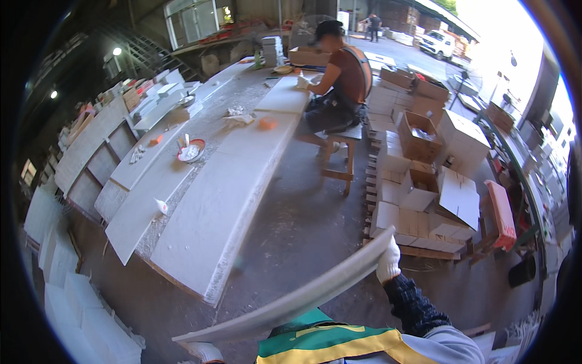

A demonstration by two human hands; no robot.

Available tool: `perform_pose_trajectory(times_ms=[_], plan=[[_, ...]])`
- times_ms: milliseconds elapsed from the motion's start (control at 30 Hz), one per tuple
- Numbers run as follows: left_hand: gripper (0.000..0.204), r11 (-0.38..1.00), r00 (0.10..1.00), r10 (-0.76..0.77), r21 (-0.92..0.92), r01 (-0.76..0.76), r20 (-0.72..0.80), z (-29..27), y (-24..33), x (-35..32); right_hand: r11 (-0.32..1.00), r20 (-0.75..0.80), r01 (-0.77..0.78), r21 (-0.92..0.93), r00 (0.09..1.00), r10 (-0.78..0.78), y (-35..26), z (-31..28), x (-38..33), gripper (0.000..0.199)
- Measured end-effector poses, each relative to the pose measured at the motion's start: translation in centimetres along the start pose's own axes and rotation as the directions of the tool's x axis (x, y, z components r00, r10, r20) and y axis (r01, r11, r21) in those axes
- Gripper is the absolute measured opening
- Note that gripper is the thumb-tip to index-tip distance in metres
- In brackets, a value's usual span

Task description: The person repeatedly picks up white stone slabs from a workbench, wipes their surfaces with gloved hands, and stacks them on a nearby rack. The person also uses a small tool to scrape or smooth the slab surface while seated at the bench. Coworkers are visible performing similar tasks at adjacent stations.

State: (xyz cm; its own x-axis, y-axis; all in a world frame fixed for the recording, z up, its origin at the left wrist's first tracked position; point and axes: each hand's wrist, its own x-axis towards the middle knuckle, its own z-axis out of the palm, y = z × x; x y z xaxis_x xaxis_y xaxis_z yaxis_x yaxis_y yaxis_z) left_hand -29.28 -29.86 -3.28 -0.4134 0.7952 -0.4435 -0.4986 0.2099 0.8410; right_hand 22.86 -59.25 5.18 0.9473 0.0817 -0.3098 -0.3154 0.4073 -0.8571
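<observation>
White-gloved right hand point(388, 262) grips board point(333, 280).

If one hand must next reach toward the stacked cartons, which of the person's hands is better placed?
Probably the right hand: it holds the pale board at the end nearer the stacked cartons. The left hand is at the opposite end. The right must first release the board.

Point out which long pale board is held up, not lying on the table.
The nearest board, its right end in the right hand, the left hand at its other end. The long boards beyond it lie flat on the table.
</observation>
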Motion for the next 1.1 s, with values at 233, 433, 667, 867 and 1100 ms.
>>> perform_pose_trajectory(times_ms=[233,433,667,867,1100], plan=[[0.074,0.966,0.966,0.254,0.040,-0.256,0.047,12.6,1.4,-4.8,0.896,0.048,-0.139,-0.423,0.983,0.175,-0.4,13.9,11.3,0.075],[0.066,0.964,0.983,0.130,0.215,-0.156,0.131,17.4,-1.1,-6.0,0.833,0.147,-0.072,-0.549,0.972,0.181,0.0,20.9,19.9,0.072],[0.062,0.938,0.967,0.255,0.237,-0.254,0.023,23.4,-3.4,-7.9,0.824,0.582,0.247,-0.509,0.805,0.118,6.0,29.7,30.0,0.057],[0.066,0.992,0.985,0.121,0.020,-0.125,0.120,28.3,-7.1,-6.7,0.817,0.849,0.456,-0.353,0.522,0.076,11.0,37.2,37.8,0.042],[0.065,0.997,0.992,0.053,-0.057,-0.060,-0.111,36.0,-8.6,-10.1,0.829,0.780,0.155,-0.537,0.465,0.419,11.2,47.3,41.2,0.039]])
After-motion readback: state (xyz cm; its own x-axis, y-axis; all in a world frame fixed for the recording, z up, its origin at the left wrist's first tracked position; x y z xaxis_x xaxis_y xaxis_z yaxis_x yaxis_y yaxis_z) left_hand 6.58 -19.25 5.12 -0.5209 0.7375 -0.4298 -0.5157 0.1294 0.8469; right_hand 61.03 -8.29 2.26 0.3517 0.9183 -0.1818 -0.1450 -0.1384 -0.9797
